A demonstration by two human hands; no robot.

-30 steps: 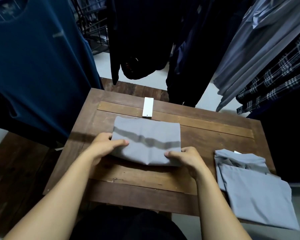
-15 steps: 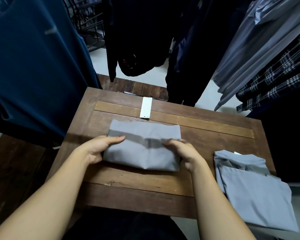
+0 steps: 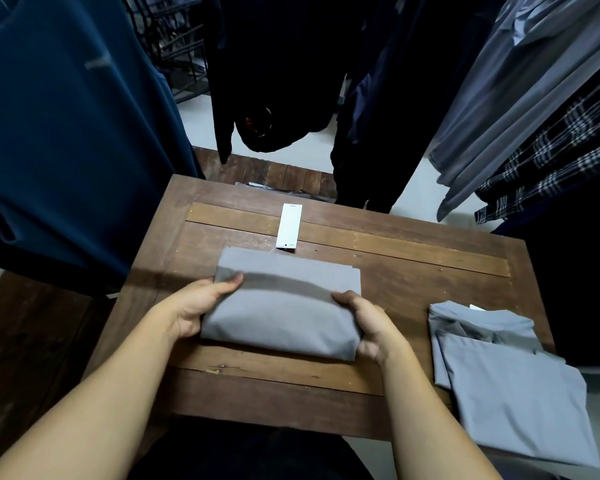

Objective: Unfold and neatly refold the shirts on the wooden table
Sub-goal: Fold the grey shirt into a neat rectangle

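Note:
A grey folded shirt (image 3: 284, 306) lies in the middle of the wooden table (image 3: 413, 271). Its near half is folded up and over the far half. My left hand (image 3: 201, 306) grips the fold's left end, thumb on top and fingers under the cloth. At the right end my right hand (image 3: 368, 323) grips the same fold, thumb on top. A white hang tag (image 3: 289, 226) lies flat just beyond the shirt's far edge. A second grey shirt (image 3: 506, 382), folded, lies at the table's right front corner and overhangs the edge.
Hanging clothes ring the table: a dark blue shirt (image 3: 66, 133) at the left, black garments (image 3: 291, 64) behind, grey and plaid shirts (image 3: 534, 116) at the right. A low wooden platform (image 3: 32, 341) lies to the left, below the table.
Both hands have lifted the shirt's near edge and carried it away from me over the far part, so the bundle is thicker and shorter. Grips shifted from the front edge to the fold's ends.

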